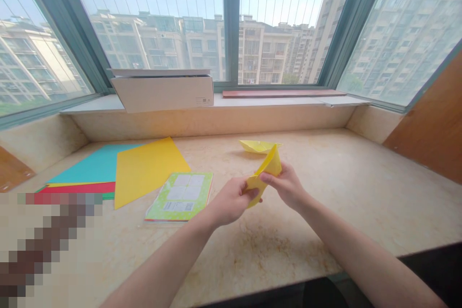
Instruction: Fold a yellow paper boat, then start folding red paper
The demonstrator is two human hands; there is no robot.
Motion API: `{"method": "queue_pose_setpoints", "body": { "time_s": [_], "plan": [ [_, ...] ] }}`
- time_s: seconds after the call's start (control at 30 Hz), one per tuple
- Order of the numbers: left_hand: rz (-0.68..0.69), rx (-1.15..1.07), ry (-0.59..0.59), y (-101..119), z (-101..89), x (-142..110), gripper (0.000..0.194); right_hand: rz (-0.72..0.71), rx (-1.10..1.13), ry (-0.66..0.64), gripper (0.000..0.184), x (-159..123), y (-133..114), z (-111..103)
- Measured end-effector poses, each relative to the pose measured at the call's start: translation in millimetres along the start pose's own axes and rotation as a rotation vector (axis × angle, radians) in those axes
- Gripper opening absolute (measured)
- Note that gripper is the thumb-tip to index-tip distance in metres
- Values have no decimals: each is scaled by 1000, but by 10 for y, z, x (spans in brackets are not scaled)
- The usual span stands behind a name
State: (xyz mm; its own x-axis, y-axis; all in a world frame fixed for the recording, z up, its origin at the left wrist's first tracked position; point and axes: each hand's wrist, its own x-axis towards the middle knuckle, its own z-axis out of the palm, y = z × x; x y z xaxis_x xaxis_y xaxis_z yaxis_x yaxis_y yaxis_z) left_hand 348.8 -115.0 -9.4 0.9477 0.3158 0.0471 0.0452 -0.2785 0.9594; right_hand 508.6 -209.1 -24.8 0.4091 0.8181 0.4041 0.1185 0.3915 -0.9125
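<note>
A folded yellow paper boat (271,163) is held up above the stone counter, tilted with one pointed end upward and its fold partly spread. My left hand (236,200) grips its lower end, thumb on the near face. On the upper right side, my right hand (285,184) pinches the paper between thumb and fingers. Both hands are closed on it, and their fingers hide part of its lower body. Behind it, a paler yellow paper boat (258,146) rests on the counter, partly covered by the raised point.
Left on the counter (361,192) lie a yellow sheet (147,168), a blue sheet (90,166), a red sheet (79,187) and a green patterned paper packet (184,197). A white box (164,91) stands on the window ledge. Pixelation covers the lower left corner.
</note>
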Motion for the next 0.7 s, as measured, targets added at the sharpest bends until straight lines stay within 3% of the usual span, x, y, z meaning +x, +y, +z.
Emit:
{"method": "queue_pose_setpoints", "body": {
  "time_s": [0.17, 0.33, 0.6, 0.7],
  "plan": [
    [1, 10, 26, -30, -69, 32, 26, 31, 20, 31, 39, 26, 42, 5],
    [-127, -145, -35, -29, -90, 18, 45, 92, 16, -26, 45, 61, 22, -69],
    [-169, -131, -71, 37, -103, -10, 36, 53, -17, 37, 43, 67, 55, -80],
    [-129, -59, -75, 58, -117, -12, 27, 58, -34, -10, 45, 84, 68, -95]
  ]
}}
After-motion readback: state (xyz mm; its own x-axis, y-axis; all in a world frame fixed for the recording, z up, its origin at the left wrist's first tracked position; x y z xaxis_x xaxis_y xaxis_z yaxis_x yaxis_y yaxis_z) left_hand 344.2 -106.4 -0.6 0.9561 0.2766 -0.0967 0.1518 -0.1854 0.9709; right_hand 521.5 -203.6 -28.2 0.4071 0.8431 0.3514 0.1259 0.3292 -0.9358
